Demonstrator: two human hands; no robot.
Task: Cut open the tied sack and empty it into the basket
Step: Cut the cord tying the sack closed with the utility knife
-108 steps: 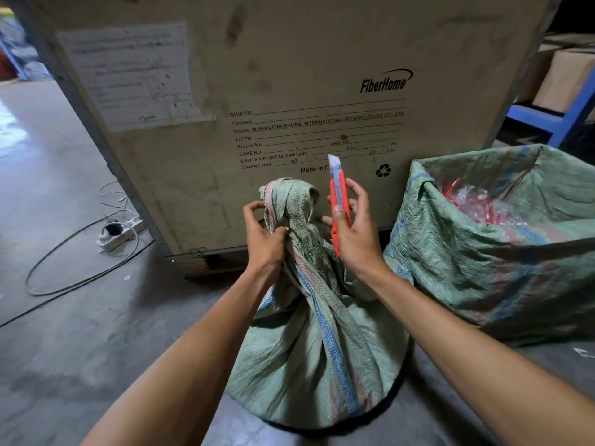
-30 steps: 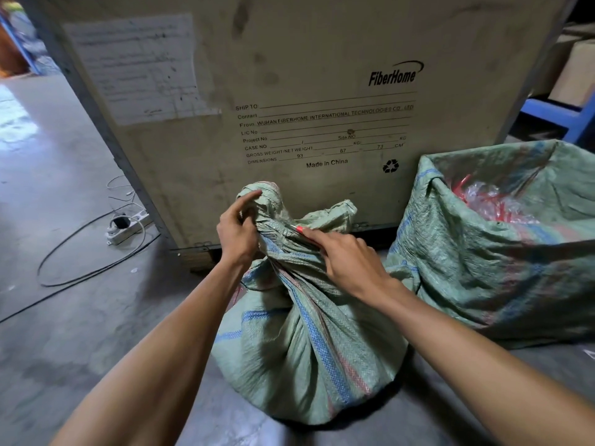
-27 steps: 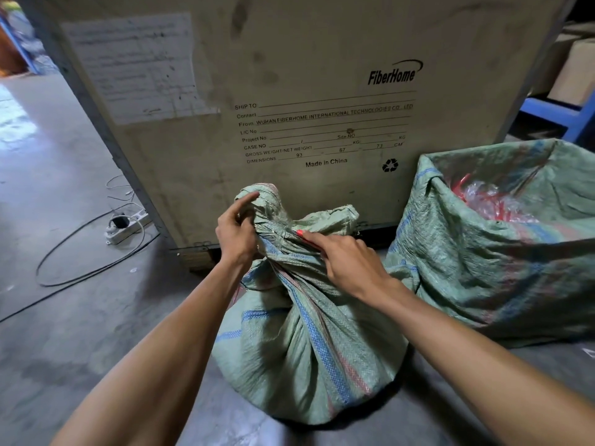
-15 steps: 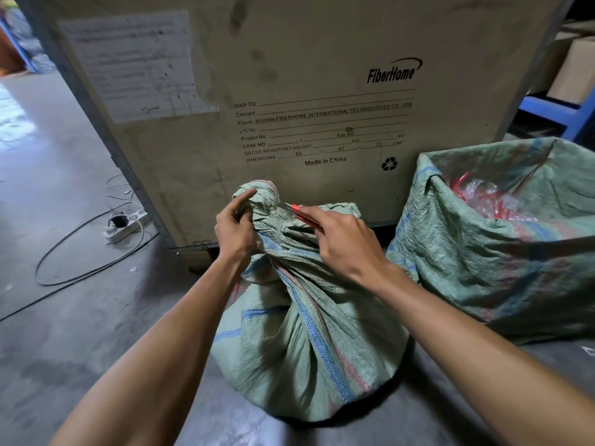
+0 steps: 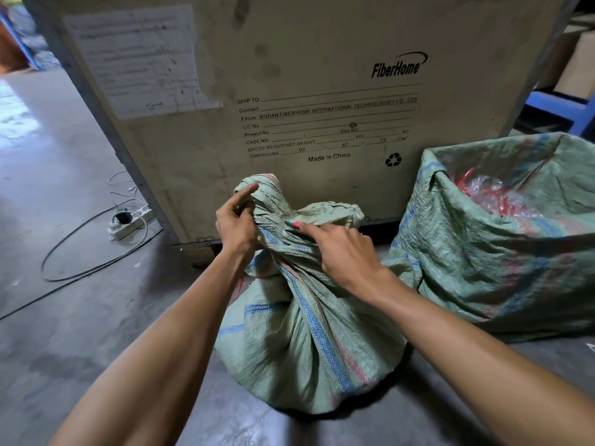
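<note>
A green woven sack (image 5: 309,333) with blue and pink stripes stands on the concrete floor, its neck twisted and bunched at the top. My left hand (image 5: 236,225) grips the bunched neck from the left. My right hand (image 5: 346,252) holds an orange utility knife (image 5: 296,226), only its tip showing, pressed against the sack's neck just right of my left hand. The blade is hidden in the folds. A second green sack (image 5: 502,246), open at the top, stands to the right with red and clear plastic (image 5: 495,194) inside.
A large FiberHome crate (image 5: 289,91) stands right behind the sack. A white power strip (image 5: 128,220) and black cables (image 5: 83,252) lie on the floor to the left. Blue shelving (image 5: 560,107) shows at far right.
The knife, held upright above the sack 3.6 s ago, now lies low against the neck. Over the last second my right hand shifted slightly back and forth there; my left hand kept its grip.
</note>
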